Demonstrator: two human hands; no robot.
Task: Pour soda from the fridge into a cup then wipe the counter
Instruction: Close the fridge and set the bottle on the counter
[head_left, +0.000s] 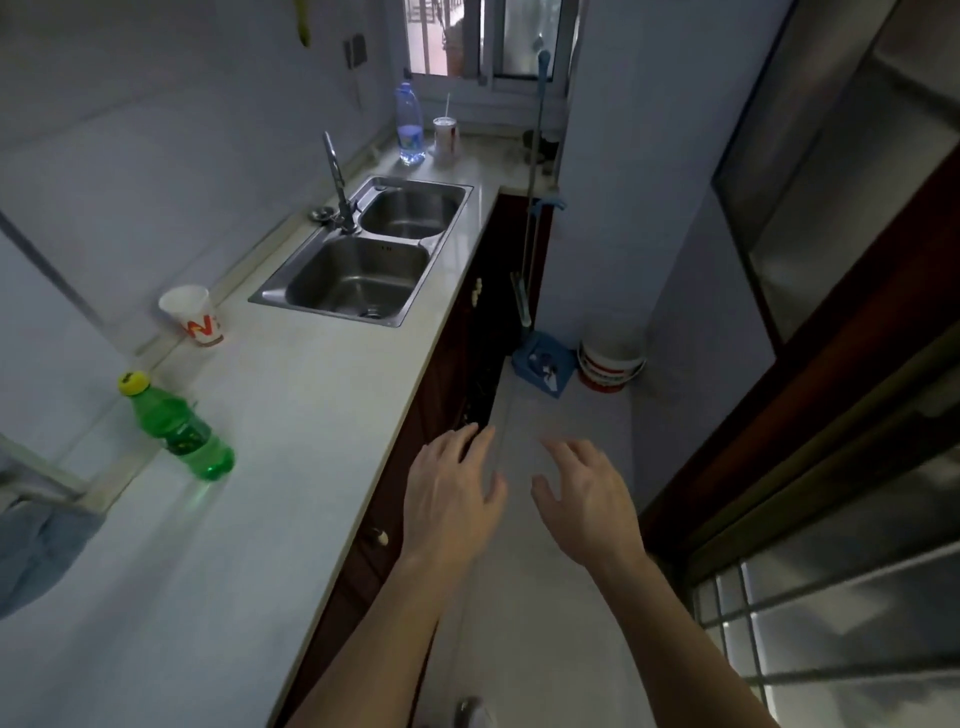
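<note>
Head view: left hand (449, 493) and right hand (584, 499) hover palm-down – each grip wide, fingers spread, holding nothing.

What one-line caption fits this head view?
Both hands, left and right, hover open beside the counter, where a capped green soda bottle and paper cup stand.

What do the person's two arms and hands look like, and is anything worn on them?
Both forearms are bare up to the picture's lower edge: no sleeves show. The left hand and the right hand wear no gloves; no watch, bracelet or ring can be seen. The picture is slightly blurred, so small details cannot be told.
</note>
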